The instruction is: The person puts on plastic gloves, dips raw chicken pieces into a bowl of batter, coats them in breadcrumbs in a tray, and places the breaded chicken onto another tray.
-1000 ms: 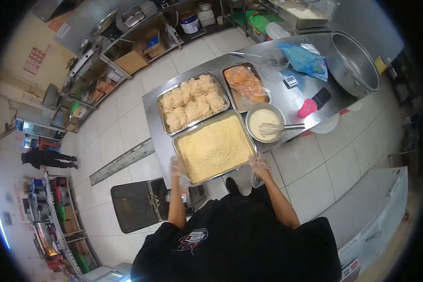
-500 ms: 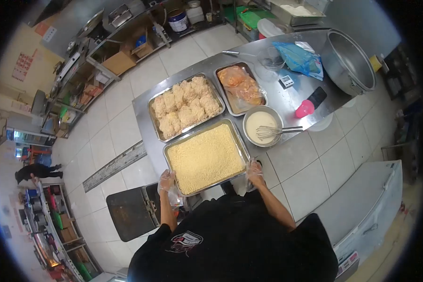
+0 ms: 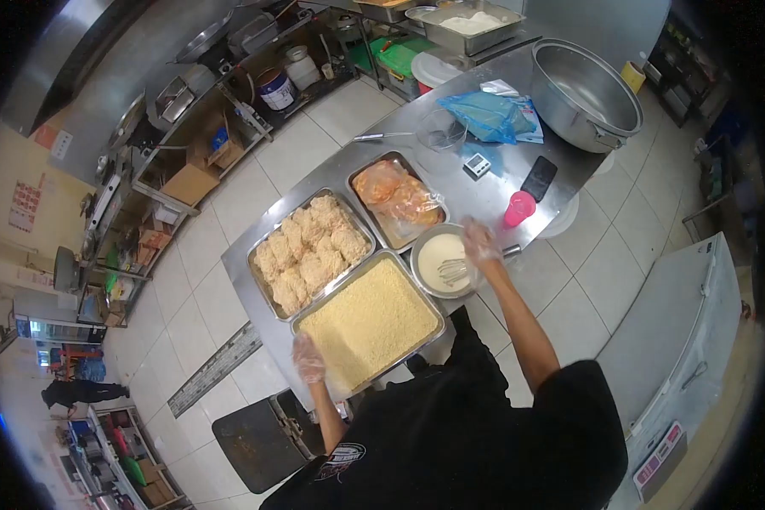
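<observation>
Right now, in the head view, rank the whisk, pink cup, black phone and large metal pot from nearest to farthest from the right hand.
From the right hand:
1. Whisk, its handle partly covered by the hand
2. Pink cup, ahead and to the right
3. Black phone, just beyond the cup
4. Large metal pot, farther off beyond the phone

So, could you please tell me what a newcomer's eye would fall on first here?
Probably the yellow crumbs, spread across a tray at the near edge of the table, by the left hand. Pale, knobbly-coated pieces lie just beyond, and a big metal pot stands at the table's far right.
</observation>
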Action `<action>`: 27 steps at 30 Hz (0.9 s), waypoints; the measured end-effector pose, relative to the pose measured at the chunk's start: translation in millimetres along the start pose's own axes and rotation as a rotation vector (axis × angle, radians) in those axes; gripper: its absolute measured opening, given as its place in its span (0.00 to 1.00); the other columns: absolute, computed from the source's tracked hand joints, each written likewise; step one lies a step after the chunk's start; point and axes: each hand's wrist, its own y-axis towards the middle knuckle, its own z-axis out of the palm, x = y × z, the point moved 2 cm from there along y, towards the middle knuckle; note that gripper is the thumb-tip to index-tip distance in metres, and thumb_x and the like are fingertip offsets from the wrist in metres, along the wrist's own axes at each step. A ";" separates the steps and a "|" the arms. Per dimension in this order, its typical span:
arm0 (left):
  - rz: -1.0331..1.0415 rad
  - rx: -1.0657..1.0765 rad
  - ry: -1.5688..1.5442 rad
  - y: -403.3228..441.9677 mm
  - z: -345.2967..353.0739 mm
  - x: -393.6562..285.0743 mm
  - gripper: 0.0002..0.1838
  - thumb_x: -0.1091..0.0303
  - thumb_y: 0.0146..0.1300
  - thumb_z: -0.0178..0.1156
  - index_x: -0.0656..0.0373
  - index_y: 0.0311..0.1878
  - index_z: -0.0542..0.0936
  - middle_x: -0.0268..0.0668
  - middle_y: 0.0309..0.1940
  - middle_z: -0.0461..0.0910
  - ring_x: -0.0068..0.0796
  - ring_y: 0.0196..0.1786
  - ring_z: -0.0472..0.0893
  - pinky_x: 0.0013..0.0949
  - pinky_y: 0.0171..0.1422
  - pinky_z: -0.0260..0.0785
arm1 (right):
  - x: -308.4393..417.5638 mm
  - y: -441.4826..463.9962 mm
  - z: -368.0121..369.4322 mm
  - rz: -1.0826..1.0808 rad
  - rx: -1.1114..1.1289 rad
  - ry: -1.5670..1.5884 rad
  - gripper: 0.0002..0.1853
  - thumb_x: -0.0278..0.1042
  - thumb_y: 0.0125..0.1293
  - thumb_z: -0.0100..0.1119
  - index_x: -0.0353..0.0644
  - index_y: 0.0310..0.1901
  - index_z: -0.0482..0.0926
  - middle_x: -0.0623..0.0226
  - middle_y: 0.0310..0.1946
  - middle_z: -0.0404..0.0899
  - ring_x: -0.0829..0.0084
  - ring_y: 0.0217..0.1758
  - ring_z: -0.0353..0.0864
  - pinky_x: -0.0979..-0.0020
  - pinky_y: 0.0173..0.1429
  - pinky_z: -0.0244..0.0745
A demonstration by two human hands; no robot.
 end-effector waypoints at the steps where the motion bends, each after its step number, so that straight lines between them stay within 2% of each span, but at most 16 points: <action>1: 0.004 0.000 0.005 16.7 1.7 -17.0 0.19 0.64 0.66 0.45 0.59 0.57 0.72 0.47 0.55 0.74 0.49 0.53 0.74 0.44 0.59 0.67 | -10.1 33.3 17.3 -0.081 -0.008 -0.044 0.15 0.33 0.59 0.50 0.43 0.48 0.74 0.54 0.42 0.77 0.56 0.45 0.76 0.59 0.50 0.72; 2: -0.001 -0.018 -0.129 46.8 -0.3 -49.9 0.19 0.63 0.66 0.46 0.58 0.57 0.72 0.46 0.54 0.74 0.44 0.48 0.75 0.41 0.53 0.69 | -19.6 60.5 35.0 -0.161 -0.018 -0.088 0.14 0.33 0.58 0.51 0.44 0.47 0.75 0.54 0.41 0.77 0.56 0.44 0.77 0.58 0.49 0.72; 4: 0.000 -0.052 -0.400 124.0 -12.6 -134.9 0.18 0.61 0.68 0.48 0.56 0.58 0.72 0.44 0.52 0.76 0.34 0.39 0.77 0.34 0.42 0.73 | 3.1 101.7 29.3 -0.506 -0.054 -0.264 0.12 0.30 0.58 0.48 0.39 0.43 0.75 0.58 0.37 0.78 0.56 0.37 0.79 0.58 0.44 0.75; 6: -0.283 0.092 -0.666 195.3 -32.4 -214.7 0.18 0.61 0.66 0.52 0.57 0.55 0.72 0.44 0.47 0.78 0.32 0.40 0.78 0.33 0.39 0.73 | 0.6 140.9 71.7 -0.576 0.314 -0.542 0.12 0.31 0.58 0.48 0.40 0.42 0.77 0.57 0.39 0.78 0.56 0.37 0.79 0.60 0.42 0.76; 7: -0.308 0.111 -0.753 219.5 -7.6 -226.1 0.17 0.60 0.65 0.53 0.58 0.53 0.73 0.44 0.43 0.78 0.34 0.40 0.78 0.35 0.39 0.73 | -1.2 147.8 77.7 -0.572 0.312 -0.536 0.12 0.31 0.58 0.48 0.40 0.42 0.77 0.57 0.39 0.78 0.56 0.37 0.79 0.60 0.42 0.76; 9: -0.336 0.127 -0.836 256.9 85.5 -219.5 0.16 0.60 0.65 0.54 0.60 0.51 0.73 0.44 0.39 0.78 0.36 0.40 0.79 0.37 0.39 0.73 | 2.6 152.7 81.2 -0.859 0.072 -0.099 0.08 0.31 0.55 0.50 0.41 0.35 0.78 0.59 0.33 0.78 0.60 0.35 0.78 0.63 0.36 0.76; 10: -0.094 0.088 -0.479 268.8 144.1 -203.7 0.15 0.60 0.65 0.55 0.60 0.48 0.73 0.42 0.37 0.77 0.34 0.38 0.79 0.35 0.38 0.73 | 7.5 155.5 80.9 -0.879 0.105 -0.013 0.08 0.31 0.55 0.50 0.41 0.34 0.78 0.59 0.32 0.78 0.60 0.34 0.78 0.63 0.36 0.76; 11: 0.026 0.083 -0.296 283.4 156.8 -206.7 0.15 0.60 0.65 0.55 0.61 0.47 0.73 0.41 0.35 0.77 0.33 0.37 0.79 0.34 0.37 0.73 | 11.8 161.2 79.1 -0.870 0.164 0.014 0.08 0.31 0.55 0.50 0.42 0.33 0.78 0.59 0.31 0.78 0.60 0.33 0.78 0.63 0.35 0.75; 14: 0.277 -0.020 0.137 326.7 136.9 -236.8 0.17 0.56 0.61 0.58 0.59 0.44 0.73 0.36 0.30 0.76 0.31 0.28 0.77 0.31 0.32 0.73 | 17.6 172.5 73.7 -0.835 0.314 0.047 0.06 0.31 0.55 0.50 0.42 0.31 0.78 0.60 0.29 0.78 0.61 0.32 0.78 0.63 0.34 0.75; 17: 0.308 -0.022 0.251 345.6 135.7 -247.7 0.17 0.57 0.60 0.59 0.60 0.45 0.72 0.35 0.32 0.76 0.30 0.30 0.78 0.30 0.31 0.73 | 25.2 179.1 60.9 -0.850 0.329 0.110 0.06 0.31 0.55 0.50 0.43 0.29 0.77 0.61 0.26 0.78 0.62 0.30 0.78 0.62 0.33 0.74; 20: 0.240 0.046 0.132 357.3 145.5 -239.0 0.18 0.57 0.59 0.59 0.60 0.46 0.72 0.34 0.33 0.76 0.29 0.31 0.78 0.29 0.29 0.73 | 45.3 191.5 40.8 -0.822 0.277 0.238 0.06 0.31 0.55 0.50 0.43 0.27 0.77 0.62 0.24 0.78 0.63 0.28 0.78 0.62 0.32 0.74; 23: -0.023 0.230 -0.368 357.6 139.3 -227.3 0.19 0.57 0.58 0.60 0.60 0.47 0.72 0.34 0.34 0.76 0.27 0.32 0.79 0.28 0.28 0.73 | 40.5 214.5 89.0 -0.564 0.422 0.315 0.06 0.32 0.55 0.52 0.45 0.23 0.77 0.64 0.17 0.75 0.62 0.22 0.76 0.62 0.30 0.72; 24: -0.446 0.414 -0.917 352.3 135.4 -227.0 0.20 0.57 0.60 0.59 0.59 0.50 0.71 0.34 0.36 0.77 0.27 0.34 0.79 0.30 0.29 0.74 | 38.4 217.7 115.6 -0.666 0.502 0.246 0.05 0.32 0.54 0.53 0.44 0.24 0.77 0.62 0.19 0.76 0.61 0.24 0.77 0.63 0.31 0.72; 25: -0.463 0.412 -0.912 345.3 129.6 -226.9 0.20 0.57 0.60 0.59 0.59 0.50 0.71 0.34 0.36 0.77 0.27 0.34 0.79 0.30 0.29 0.74 | 39.5 218.0 135.6 -0.767 0.579 0.179 0.05 0.32 0.54 0.54 0.43 0.25 0.77 0.60 0.21 0.77 0.61 0.26 0.77 0.63 0.33 0.73; 26: -0.537 0.426 -1.191 339.7 125.5 -226.8 0.20 0.56 0.62 0.56 0.59 0.51 0.70 0.35 0.38 0.77 0.27 0.36 0.79 0.32 0.30 0.74 | 43.1 219.5 141.6 -0.775 0.589 0.186 0.05 0.32 0.54 0.54 0.43 0.25 0.77 0.60 0.21 0.77 0.61 0.26 0.77 0.63 0.33 0.73; 27: -0.610 0.434 -1.472 332.3 120.8 -226.8 0.20 0.56 0.65 0.54 0.59 0.53 0.70 0.37 0.41 0.77 0.28 0.37 0.79 0.34 0.31 0.75 | 43.2 219.7 146.0 -0.609 0.604 0.501 0.05 0.33 0.54 0.54 0.42 0.28 0.78 0.59 0.23 0.77 0.61 0.29 0.77 0.64 0.35 0.73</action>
